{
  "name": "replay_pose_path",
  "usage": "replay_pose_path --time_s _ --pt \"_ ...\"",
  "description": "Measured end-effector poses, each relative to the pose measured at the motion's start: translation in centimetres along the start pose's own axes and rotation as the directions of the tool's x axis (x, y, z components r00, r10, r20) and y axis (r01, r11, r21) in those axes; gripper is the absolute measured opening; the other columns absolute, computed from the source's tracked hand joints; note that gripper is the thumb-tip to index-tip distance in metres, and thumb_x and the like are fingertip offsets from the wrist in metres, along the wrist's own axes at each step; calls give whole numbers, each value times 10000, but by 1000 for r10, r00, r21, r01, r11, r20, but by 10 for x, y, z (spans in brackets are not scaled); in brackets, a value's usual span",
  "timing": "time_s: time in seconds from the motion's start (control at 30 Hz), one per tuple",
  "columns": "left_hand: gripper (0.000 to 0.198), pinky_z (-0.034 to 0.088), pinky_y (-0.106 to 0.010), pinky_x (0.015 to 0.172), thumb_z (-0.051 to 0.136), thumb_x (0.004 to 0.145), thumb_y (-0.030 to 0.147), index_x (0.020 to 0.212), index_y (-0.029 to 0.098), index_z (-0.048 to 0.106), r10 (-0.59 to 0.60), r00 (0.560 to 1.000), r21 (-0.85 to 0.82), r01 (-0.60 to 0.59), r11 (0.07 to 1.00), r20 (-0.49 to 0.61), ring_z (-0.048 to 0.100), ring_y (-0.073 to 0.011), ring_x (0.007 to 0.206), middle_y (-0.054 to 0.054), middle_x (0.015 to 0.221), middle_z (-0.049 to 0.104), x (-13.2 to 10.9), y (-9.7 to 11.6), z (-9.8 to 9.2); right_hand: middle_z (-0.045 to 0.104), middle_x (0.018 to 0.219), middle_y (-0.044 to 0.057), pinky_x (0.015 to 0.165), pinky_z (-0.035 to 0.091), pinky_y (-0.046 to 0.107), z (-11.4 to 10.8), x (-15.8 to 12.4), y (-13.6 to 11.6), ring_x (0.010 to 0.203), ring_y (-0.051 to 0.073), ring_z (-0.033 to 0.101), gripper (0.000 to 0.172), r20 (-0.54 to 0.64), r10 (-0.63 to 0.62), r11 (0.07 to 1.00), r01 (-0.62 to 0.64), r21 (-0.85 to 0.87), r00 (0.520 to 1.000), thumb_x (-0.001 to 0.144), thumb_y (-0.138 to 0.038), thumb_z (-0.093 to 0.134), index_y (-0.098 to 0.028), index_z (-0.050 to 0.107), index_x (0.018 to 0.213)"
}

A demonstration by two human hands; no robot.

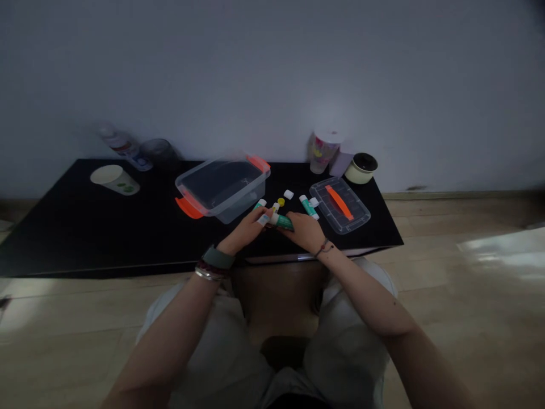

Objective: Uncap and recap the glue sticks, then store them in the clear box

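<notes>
Near the table's front edge, my right hand (305, 230) is closed around a green glue stick (284, 222), which lies roughly level and points left. Facing it, my left hand (249, 230) is closed on a small white cap (264, 220), close to the glue stick's end. Just beyond my left fingers are another green-and-white glue stick (260, 204) and a white-and-yellow tube (276, 208), both partly hidden. A yellow cap (281, 201) and a white cap (288, 194) lie behind them. Right of these rests a third glue stick (309, 207), with a white cap (314, 202) against it.
A clear plastic box (242, 199) with orange latches stands left of my hands. Its lid (357, 213), with an orange handle, lies right. Along the back are a paper cup (114, 179), a bottle (125, 149), a dark round object (160, 153), a patterned cup (322, 152) and a cream pot (360, 173).
</notes>
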State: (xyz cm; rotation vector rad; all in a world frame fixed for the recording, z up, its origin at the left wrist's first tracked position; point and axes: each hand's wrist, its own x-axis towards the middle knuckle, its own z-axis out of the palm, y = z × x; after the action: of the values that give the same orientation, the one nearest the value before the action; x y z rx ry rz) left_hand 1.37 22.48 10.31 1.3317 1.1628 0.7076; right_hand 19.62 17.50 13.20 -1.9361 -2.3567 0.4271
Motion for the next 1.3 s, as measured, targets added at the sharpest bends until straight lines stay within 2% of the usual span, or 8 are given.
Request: replay_pose_path --time_s 0.17,0.3,0.4,0.9,0.97,1.07,1.17,1.3 --pt "573 522 -314 772 454 904 703 964 179 680 11 997 -240 -29 970 -76 659 -244 1019 -94 1095 727 -8 19 -4 717 1187 104 802 489 317 -6 -7 -19 1037 257 699 357 58 -92 994 95 -53 994 973 -416 523 -202 581 1254" --pt "593 527 -325 799 443 901 722 986 180 670 -8 1000 -375 16 927 25 677 -249 1029 -110 1091 740 -15 29 0 737 1153 123 791 515 350 -4 -12 -35 995 286 721 440 108 -135 985 145 -89 985 964 -423 517 -213 542 1350" --pt "601 529 -340 811 436 895 739 980 191 668 -19 997 -401 48 915 77 689 -248 1001 -102 1053 748 -17 30 6 749 1108 143 779 527 374 -1 -12 -40 969 309 730 435 100 -121 988 129 -86 988 965 -401 502 -205 566 1348" --pt "621 527 -362 893 431 904 740 962 180 694 33 996 -411 6 912 87 672 -254 1049 -106 1126 739 -18 39 16 749 1010 211 752 539 408 0 -11 -49 900 333 741 461 87 -14 999 17 -31 996 956 -334 493 -106 590 1343" --pt "600 532 -365 901 436 910 725 961 181 683 45 997 -465 -12 885 61 671 -252 1060 -105 1138 736 -21 42 15 750 1018 203 770 531 382 -2 -11 -49 917 321 737 452 91 11 1000 -10 -5 996 943 -391 532 -134 619 1304" --pt "514 537 -370 909 498 901 686 957 196 646 109 991 -534 -137 834 -83 674 -243 1057 -94 1140 731 -23 45 15 755 1042 165 790 510 349 -6 -6 -44 944 302 727 410 60 48 996 -52 70 997 922 -442 572 -175 661 1221" --pt "445 529 -378 929 637 851 624 998 204 623 211 963 -434 -264 862 -167 677 -238 1043 -92 1137 727 -25 44 15 757 1061 138 793 489 329 -11 2 -34 971 288 716 370 -6 108 979 -105 172 994 933 -424 562 -181 670 1190" --pt "554 524 -381 938 779 752 572 1125 195 619 255 962 -223 -270 937 -94 683 -248 1039 -92 1082 738 -28 40 17 759 1041 126 781 470 310 -13 6 -24 961 273 712 351 -41 154 952 -138 272 987 944 -425 552 -173 688 1147"
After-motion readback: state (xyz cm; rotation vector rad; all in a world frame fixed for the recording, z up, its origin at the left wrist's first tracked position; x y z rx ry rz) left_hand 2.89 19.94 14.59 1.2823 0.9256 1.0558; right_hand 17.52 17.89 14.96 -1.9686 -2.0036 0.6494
